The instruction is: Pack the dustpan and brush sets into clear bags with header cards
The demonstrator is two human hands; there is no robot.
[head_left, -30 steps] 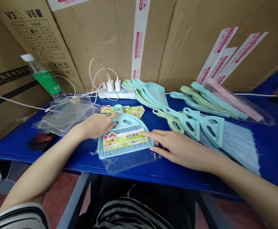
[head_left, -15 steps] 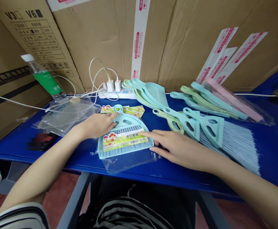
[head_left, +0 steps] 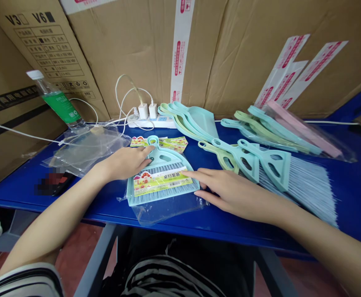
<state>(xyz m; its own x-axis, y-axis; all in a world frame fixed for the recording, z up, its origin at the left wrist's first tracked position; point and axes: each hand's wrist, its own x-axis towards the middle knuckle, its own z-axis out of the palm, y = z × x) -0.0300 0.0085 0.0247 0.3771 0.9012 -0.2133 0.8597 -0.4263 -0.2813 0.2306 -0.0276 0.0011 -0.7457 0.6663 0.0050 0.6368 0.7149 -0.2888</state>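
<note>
A light-blue dustpan and brush set (head_left: 162, 159) in a clear plastic bag lies flat on the blue table, its loop handle pointing away. Across its bristles lies a yellow-green printed card (head_left: 158, 183). My left hand (head_left: 126, 163) rests at the set's upper left, thumb and index finger apart and touching it near the handle. On the right side, my right hand (head_left: 220, 187) has its fingers spread, the index fingertip on the card's end and another fingertip at the pan's edge. Behind the set are more printed cards (head_left: 171, 143).
Brushes (head_left: 250, 165) and dustpans (head_left: 195, 119) lie to the right, with bagged sets (head_left: 279, 128) behind. At the left are empty plastic bags (head_left: 87, 148), a bottle (head_left: 59, 105) and a dark object (head_left: 55, 183). A power strip (head_left: 165, 121) stands before the cardboard.
</note>
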